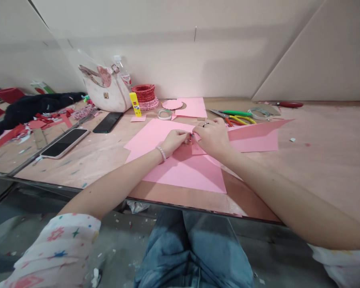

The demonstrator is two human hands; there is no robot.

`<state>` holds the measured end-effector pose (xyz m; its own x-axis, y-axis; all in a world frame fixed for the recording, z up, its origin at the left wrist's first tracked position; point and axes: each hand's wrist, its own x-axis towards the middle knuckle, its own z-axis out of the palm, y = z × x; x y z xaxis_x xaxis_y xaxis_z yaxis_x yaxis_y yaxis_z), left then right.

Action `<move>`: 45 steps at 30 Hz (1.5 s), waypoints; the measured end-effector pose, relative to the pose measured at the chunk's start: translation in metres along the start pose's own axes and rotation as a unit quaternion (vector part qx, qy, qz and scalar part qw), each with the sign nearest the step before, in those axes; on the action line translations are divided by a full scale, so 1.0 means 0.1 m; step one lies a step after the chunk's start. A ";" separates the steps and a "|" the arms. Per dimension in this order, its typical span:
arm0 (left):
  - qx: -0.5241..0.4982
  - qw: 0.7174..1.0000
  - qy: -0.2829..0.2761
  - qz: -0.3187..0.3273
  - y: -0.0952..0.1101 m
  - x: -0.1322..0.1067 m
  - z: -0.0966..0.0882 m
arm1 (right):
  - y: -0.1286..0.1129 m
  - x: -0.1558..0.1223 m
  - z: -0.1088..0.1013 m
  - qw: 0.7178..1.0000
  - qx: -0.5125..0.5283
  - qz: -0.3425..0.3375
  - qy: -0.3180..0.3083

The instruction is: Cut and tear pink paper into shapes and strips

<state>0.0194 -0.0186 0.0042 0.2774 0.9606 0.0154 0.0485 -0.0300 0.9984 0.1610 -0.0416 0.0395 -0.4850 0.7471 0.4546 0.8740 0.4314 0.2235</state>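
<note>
Step in hand looks like fine fingertip work: your L hand (176,143) & R hand (214,137), fingers nearly closed, pinch the small pink paper piece (198,149) above flat pink paper sheets (186,172); exact grip pts too small to tell. Next move prob. calls for a steady hold. Raised pink paper flap (258,131) crowds R side; green-handled tool (237,113) lies beyond, yellow glue stick (135,105) far L.

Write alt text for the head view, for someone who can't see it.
A person's left hand and right hand meet over pink paper sheets on a worktable; exactly what the fingers hold is hard to make out. Off to their left are a yellow tube, red cord coil, pale handbag and two phones.
</note>
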 end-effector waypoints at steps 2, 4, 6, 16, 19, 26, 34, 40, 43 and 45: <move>0.029 1.000 0.001 0.002 -0.02 0.01 0.00 | 0.00 0.00 -0.01 1.000 0.006 -0.002 -0.010; 0.068 0.998 -0.004 0.004 -0.02 0.01 -0.01 | 0.01 0.01 0.00 1.000 0.019 -0.011 -0.016; 0.118 0.993 -0.019 0.006 -0.01 0.01 -0.04 | 0.03 0.02 0.03 0.999 0.032 -0.024 -0.017; 0.632 0.712 -0.131 0.276 0.10 -0.39 -0.05 | 0.30 0.17 0.35 0.975 0.096 -0.184 -0.075; 0.697 0.633 -0.153 0.302 0.09 -0.54 0.13 | 0.31 0.25 0.40 0.970 0.108 -0.216 -0.043; 0.725 0.615 -0.178 0.254 0.20 -0.50 0.27 | 0.41 0.26 0.54 0.968 0.140 -0.207 0.040; 0.756 0.608 -0.079 0.229 0.15 -0.49 0.23 | 0.57 0.24 0.54 0.978 0.198 -0.073 -0.009; 0.750 0.623 -0.141 0.170 0.22 -0.44 0.23 | 0.58 0.31 0.37 0.971 0.222 -0.048 -0.076; 0.748 0.621 -0.136 0.190 0.22 -0.44 0.22 | 0.54 0.31 0.31 0.974 0.196 -0.027 -0.110; 0.747 0.618 -0.118 0.213 0.20 -0.46 0.22 | 0.50 0.31 0.26 0.979 0.162 -0.033 -0.124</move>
<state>0.0285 -0.0694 0.0225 0.6935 0.7165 0.0749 0.7070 -0.6568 -0.2622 0.1889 0.0164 0.0424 -0.5672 0.7945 0.2168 0.8051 0.5903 -0.0572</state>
